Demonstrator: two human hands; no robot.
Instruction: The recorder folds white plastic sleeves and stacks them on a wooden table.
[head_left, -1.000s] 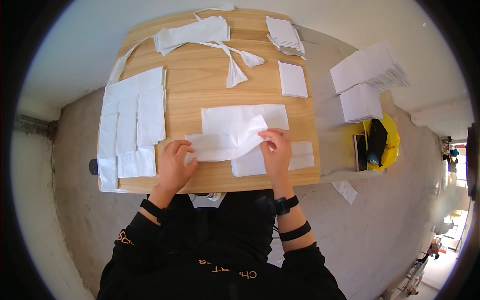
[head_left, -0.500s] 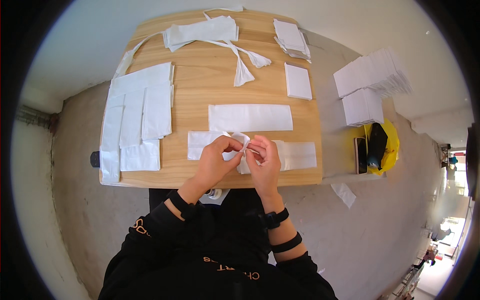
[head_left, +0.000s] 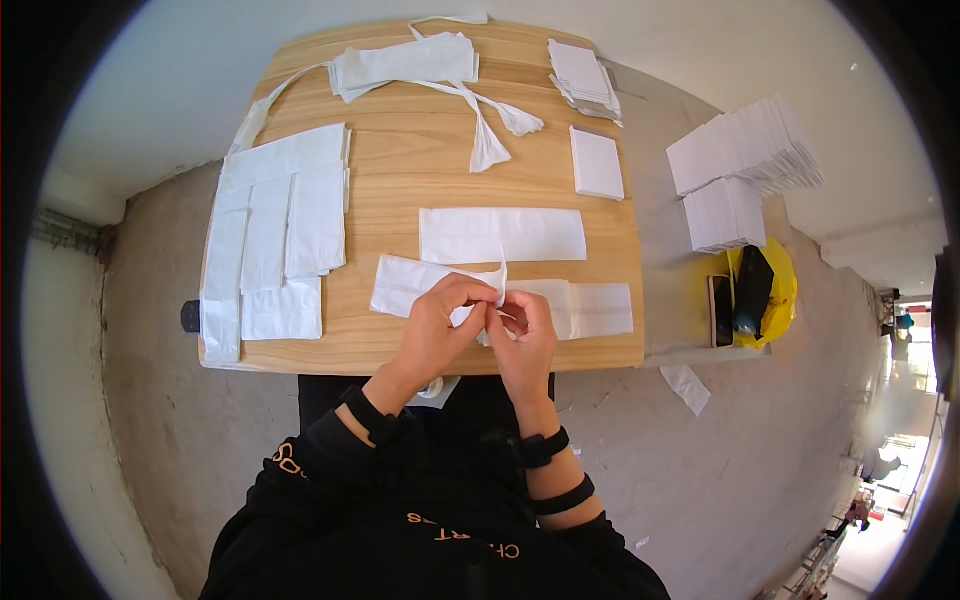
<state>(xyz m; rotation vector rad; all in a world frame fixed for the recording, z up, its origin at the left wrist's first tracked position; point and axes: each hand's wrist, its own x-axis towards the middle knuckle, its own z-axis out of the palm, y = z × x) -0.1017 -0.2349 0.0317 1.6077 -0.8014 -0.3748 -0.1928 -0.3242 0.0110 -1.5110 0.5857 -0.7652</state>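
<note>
My left hand (head_left: 440,322) and my right hand (head_left: 524,332) meet near the table's front edge. Both pinch the end of a flat white plastic bag (head_left: 400,283), whose free part stretches left over the wood. A small corner of it stands up above my fingertips. Just beyond my hands lies another flat white bag (head_left: 505,235). Under and beside my right hand, more white bags (head_left: 600,308) lie flat toward the right. My fingers hide the exact spot where the pinched plastic is gripped.
Stacks of white bags (head_left: 315,230) cover the table's left side. A bundle of white pieces with loose strips (head_left: 405,62) lies at the back. White card stacks (head_left: 597,162) sit at the right edge. Beyond it are more white stacks (head_left: 725,212), a phone (head_left: 720,311) and a yellow bag (head_left: 783,305).
The loop of white plastic between my hands has flattened into a small upright corner. The held bag's left part now tilts slightly, and my right hand has come a little nearer to me.
</note>
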